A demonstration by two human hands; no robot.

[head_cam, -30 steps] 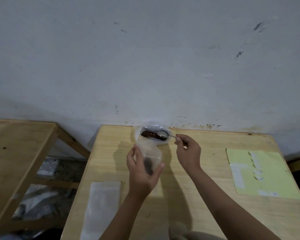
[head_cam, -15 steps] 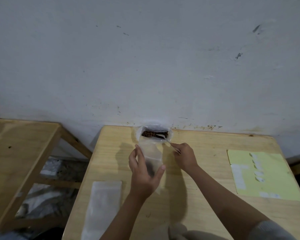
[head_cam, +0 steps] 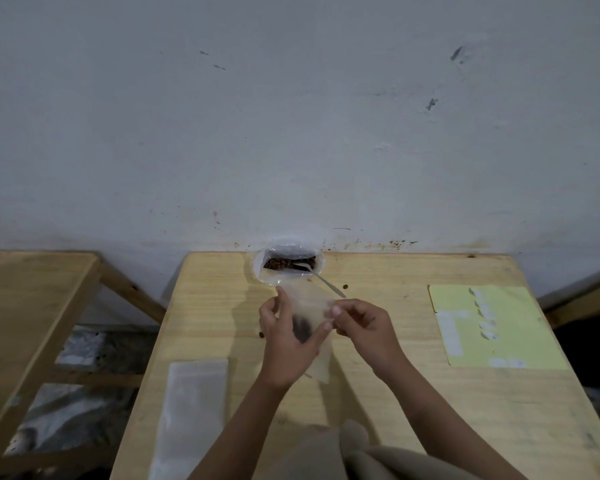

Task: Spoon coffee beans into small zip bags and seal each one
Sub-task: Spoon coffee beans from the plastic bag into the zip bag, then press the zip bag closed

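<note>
My left hand (head_cam: 284,344) grips a small clear zip bag (head_cam: 307,306) with a dark clump of coffee beans low inside it, held above the wooden table (head_cam: 378,403). My right hand (head_cam: 364,327) pinches the bag's upper right edge. A metal spoon (head_cam: 321,278) lies with its bowl in the large open plastic bag of coffee beans (head_cam: 290,263) at the table's far edge, its handle pointing toward my right hand. No hand holds the spoon.
A stack of empty clear bags (head_cam: 194,407) lies at the table's near left. A yellow-green sheet with white labels (head_cam: 489,323) lies at the right. One loose bean (head_cam: 344,286) sits near the spoon. A second wooden table (head_cam: 21,306) stands to the left.
My right hand has let go of the spoon, leaving it in the big bean bag, and moved to pinch the small bag's top edge. My left hand kept its hold.
</note>
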